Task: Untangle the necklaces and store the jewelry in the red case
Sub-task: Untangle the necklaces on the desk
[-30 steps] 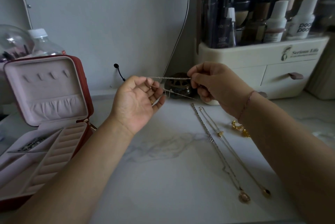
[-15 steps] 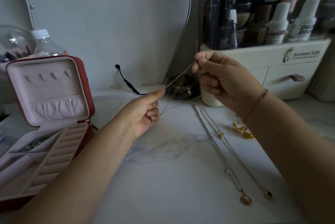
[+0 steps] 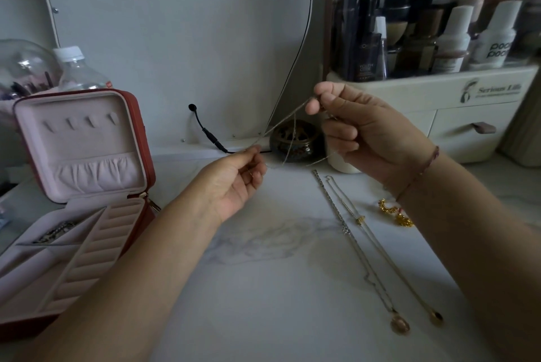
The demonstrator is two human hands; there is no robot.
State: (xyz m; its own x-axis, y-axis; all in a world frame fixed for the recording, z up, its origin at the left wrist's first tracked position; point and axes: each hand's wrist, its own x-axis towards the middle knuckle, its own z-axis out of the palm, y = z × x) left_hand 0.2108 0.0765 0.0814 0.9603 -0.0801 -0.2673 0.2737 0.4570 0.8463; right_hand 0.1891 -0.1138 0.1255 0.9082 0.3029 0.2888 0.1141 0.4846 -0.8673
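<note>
thin chain (image 3: 282, 124) ran taut between my hands: my left hand (image 3: 234, 183) pinched its low end, my right hand (image 3: 366, 133) pinched its high end, loose strands dangling between.

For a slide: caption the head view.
Left hand and right hand pinch a thin chain above the table, red case open nearby, two necklaces lying alongside.

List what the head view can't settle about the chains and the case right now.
1. Thin chain, pinched between the left hand and the right hand: too fine and blurred to tell one necklace from two, or where any knot sits.
2. Red case: near corner cut off by the left frame edge. The dark piece in its tray is too small to identify.
3. Gold pieces: partly hidden behind the right forearm.
</note>
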